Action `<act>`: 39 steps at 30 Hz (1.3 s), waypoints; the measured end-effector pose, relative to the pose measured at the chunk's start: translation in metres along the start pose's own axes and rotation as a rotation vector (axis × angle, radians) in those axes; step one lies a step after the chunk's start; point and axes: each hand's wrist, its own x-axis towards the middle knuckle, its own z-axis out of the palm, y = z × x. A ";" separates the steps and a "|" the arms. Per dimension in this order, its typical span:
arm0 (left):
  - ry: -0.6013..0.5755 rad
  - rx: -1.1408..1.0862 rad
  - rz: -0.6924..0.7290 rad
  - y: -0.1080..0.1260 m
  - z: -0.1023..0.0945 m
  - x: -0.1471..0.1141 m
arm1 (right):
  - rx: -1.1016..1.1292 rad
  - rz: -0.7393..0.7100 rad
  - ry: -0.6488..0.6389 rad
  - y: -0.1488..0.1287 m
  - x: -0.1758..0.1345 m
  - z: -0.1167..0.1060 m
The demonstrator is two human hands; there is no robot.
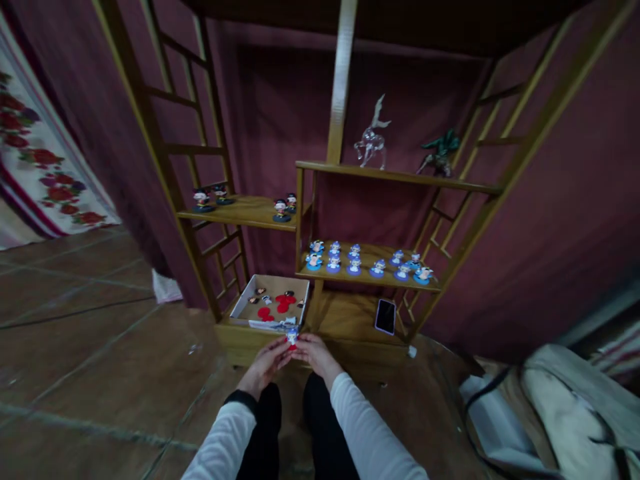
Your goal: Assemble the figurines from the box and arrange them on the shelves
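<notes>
Head view: we hold 1 small blue-and-white figurine (pixel 292 336) upright, at the near wall of the box (pixel 280 284), its red base (pixel 292 347) low between our fingers. Our left hand (pixel 265 365) grips it from the left and our right hand (pixel 321 356) from the right, fingertips clamped on the base; which finger bears exactly where, we cannot tell at this size. Inside the box lie loose red discs (pixel 285 303) and several small dark pieces (pixel 253 300). To the right of the box and higher, 11 figurines (pixel 354 267) stand on the lower shelf (pixel 365 281) in 2 loose rows; above the box, 4 dark-topped figurines (pixel 281 209) stand on the upper shelf (pixel 253 208). A phone (pixel 385 316) lies to the right of the box.

We judge the step in hand to be fitting or adjusting the figurine on its red base. The next move seems to call for a steady hold on the base by 1 hand while the other presses or turns the body, gently and straight, so that the figurine does not tip or slip from our fingers.
</notes>
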 end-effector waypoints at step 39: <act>0.011 0.085 0.068 -0.025 0.069 -0.035 | -0.862 -0.516 0.194 -0.051 -0.072 -0.020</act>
